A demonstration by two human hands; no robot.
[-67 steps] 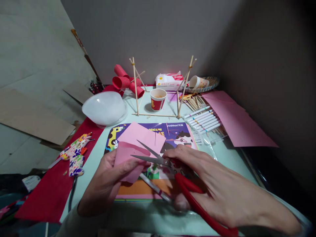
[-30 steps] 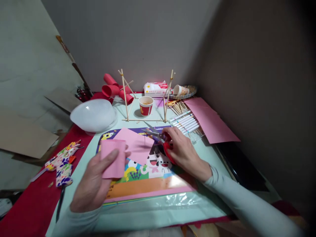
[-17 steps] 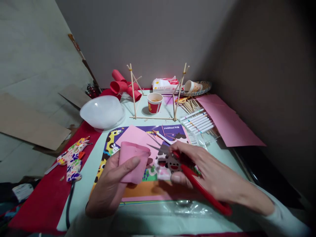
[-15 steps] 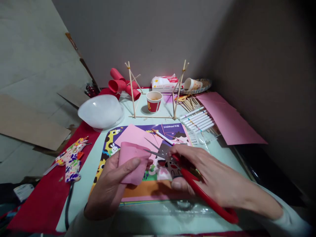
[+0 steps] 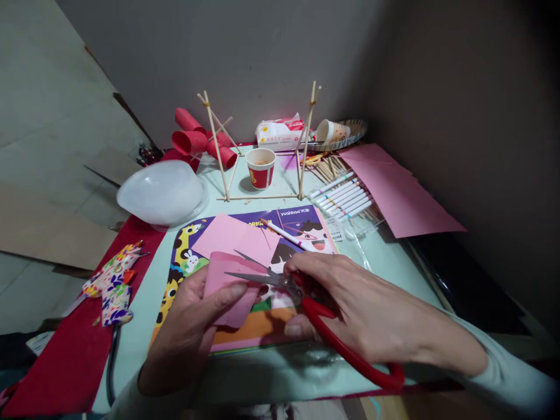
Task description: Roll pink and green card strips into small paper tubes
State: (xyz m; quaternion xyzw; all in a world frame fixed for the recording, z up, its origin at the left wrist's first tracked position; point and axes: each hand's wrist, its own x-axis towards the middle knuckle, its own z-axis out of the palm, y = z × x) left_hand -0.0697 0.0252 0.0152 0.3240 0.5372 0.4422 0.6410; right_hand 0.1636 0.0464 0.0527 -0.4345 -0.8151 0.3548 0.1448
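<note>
My left hand [image 5: 192, 321] pinches a folded piece of pink paper [image 5: 225, 300] between thumb and fingers. Red-handled scissors [image 5: 345, 344] are in my right hand [image 5: 363, 309]; their blades are parted, with the tips over the folded paper. Whether the lower blade is inside the fold is hard to tell. Beneath both hands lies an origami pad [image 5: 258, 329] with animal pictures. A flat pink sheet [image 5: 238, 236] and a white marker [image 5: 286, 234] rest on its upper part.
Behind the pad, a stick frame [image 5: 262, 198] stands around a paper cup [image 5: 261, 169]. A translucent bowl [image 5: 161, 192] and a patterned glue gun [image 5: 116, 283] are left. Markers [image 5: 345, 198] and pink sheets [image 5: 398, 189] lie right; red paper tubes [image 5: 190, 142] sit back left.
The scissors have moved left relative to the folded paper, so the blades reach further over it. The whole view has shifted slightly.
</note>
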